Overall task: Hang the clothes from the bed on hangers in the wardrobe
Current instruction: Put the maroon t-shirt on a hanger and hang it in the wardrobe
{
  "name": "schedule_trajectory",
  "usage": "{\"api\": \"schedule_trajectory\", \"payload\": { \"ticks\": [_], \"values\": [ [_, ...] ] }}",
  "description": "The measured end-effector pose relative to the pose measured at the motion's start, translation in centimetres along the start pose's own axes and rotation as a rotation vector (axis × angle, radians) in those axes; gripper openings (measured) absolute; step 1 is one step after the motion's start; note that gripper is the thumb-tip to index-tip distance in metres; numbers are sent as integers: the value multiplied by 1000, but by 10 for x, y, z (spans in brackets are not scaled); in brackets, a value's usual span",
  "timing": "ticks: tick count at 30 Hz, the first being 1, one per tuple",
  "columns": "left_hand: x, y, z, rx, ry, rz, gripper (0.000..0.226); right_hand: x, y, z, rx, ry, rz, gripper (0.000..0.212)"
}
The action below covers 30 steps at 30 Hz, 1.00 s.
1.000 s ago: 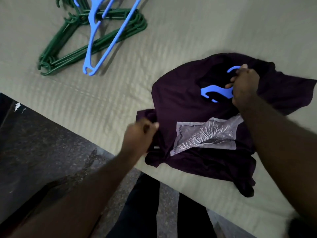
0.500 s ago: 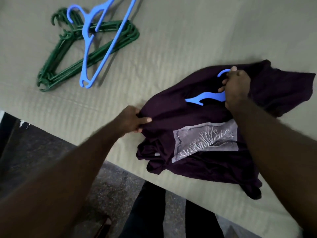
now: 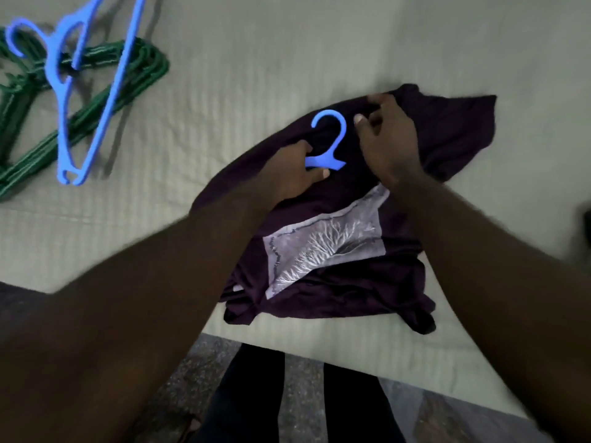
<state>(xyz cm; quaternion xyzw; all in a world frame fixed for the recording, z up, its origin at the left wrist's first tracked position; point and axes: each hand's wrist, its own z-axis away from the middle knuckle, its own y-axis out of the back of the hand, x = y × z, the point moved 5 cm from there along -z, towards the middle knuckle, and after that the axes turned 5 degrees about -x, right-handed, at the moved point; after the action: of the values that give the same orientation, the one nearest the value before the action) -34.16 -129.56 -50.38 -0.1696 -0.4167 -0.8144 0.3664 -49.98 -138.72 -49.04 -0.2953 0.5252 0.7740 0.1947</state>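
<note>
Bedroom in a home, not a workplace. Evidence: I'm standing at the edge of a bed with a pale, ribbed quilted cover. Its edge drops to a dark speckled stone floor beside my legs. There's laundry on the cover: a crumpled purple T-shirt with a pale tree print, and the hook of a blue hanger sticking out at its neck. Further up the bed is a loose pile of green hangers, all plastic, with a second blue hanger lying across it. Dim indoor light.
</note>
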Motion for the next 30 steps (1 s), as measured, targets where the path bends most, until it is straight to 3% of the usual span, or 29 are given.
{"api": "schedule_trajectory", "payload": {
  "ticks": [3,6,8,11,18,23,30],
  "values": [
    [8,-14,-11,5,23,43,52,48,37,35,228,-64,47,41],
    [8,-18,-13,58,25,50,31,106,56,81,317,-325,-13,33],
    [5,-17,-15,78,55,61,21,127,49,106,219,-425,-87,27],
    [-1,-13,-17,78,85,59,15,130,34,123,72,-417,-107,27],
    [-9,-17,-22,100,97,107,14,137,37,138,118,-456,-353,17],
    [-13,-13,-23,167,81,123,14,144,35,167,70,-501,-327,8],
    [-19,-13,-17,192,93,159,13,154,29,203,-62,-504,-192,19]
  ]
}}
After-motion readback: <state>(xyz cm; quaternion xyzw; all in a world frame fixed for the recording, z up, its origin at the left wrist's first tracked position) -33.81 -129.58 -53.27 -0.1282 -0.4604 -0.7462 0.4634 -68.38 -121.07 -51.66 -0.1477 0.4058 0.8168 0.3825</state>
